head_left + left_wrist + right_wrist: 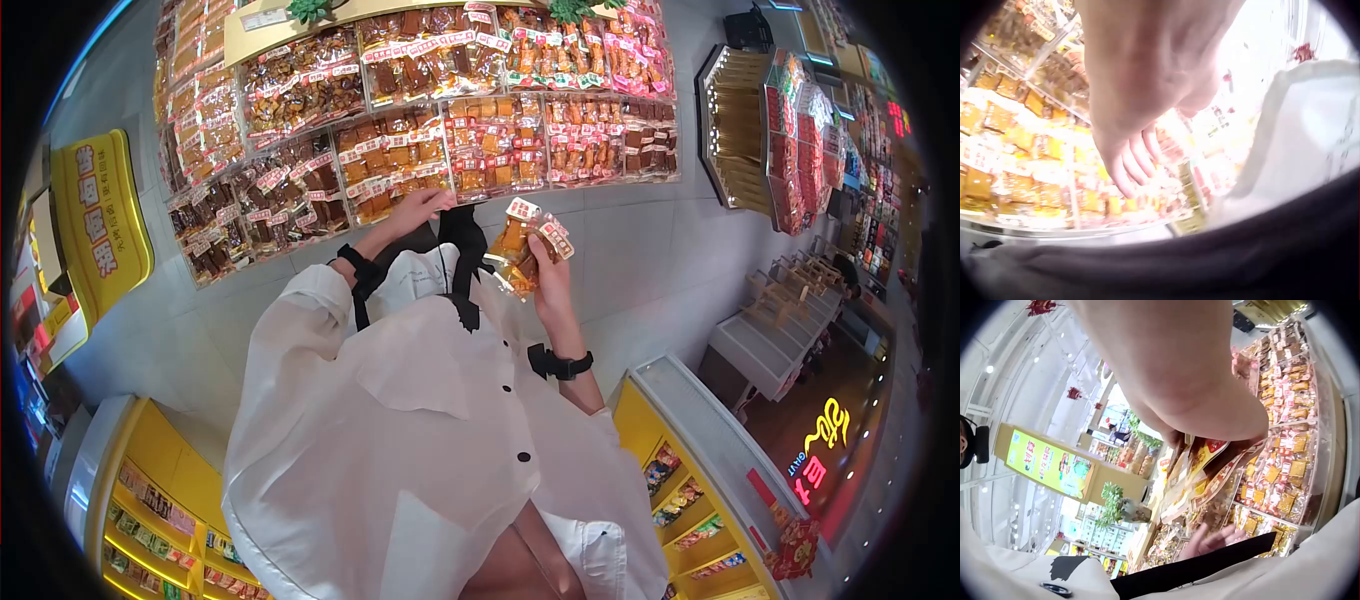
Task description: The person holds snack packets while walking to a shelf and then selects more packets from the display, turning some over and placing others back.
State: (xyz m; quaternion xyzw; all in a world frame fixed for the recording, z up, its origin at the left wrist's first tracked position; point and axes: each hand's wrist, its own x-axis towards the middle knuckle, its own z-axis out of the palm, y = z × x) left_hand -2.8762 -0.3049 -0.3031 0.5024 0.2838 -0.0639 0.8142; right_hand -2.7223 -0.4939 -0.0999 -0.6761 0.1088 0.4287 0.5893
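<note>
In the head view my right hand (551, 278) grips a few clear snack packets (514, 246) with orange-brown contents and red-and-white labels, held up in front of the white shirt. The right wrist view has the same packets (1196, 478) below my right hand (1210, 412), its fingers mostly hidden. My left hand (424, 208) is at the near edge of the snack display (448, 150), holding nothing visible. Its fingers hang loosely extended in the left wrist view, where the hand (1141, 119) appears over blurred, overexposed packets (1019, 134); contact with them is unclear.
Clear dividers split the display into several compartments of packaged snacks. Yellow shelves (150, 495) stand behind on both sides. A yellow sign (102, 225) is at the left, and another lit display (795, 140) stands at the right. Black straps (463, 265) hang over the shirt.
</note>
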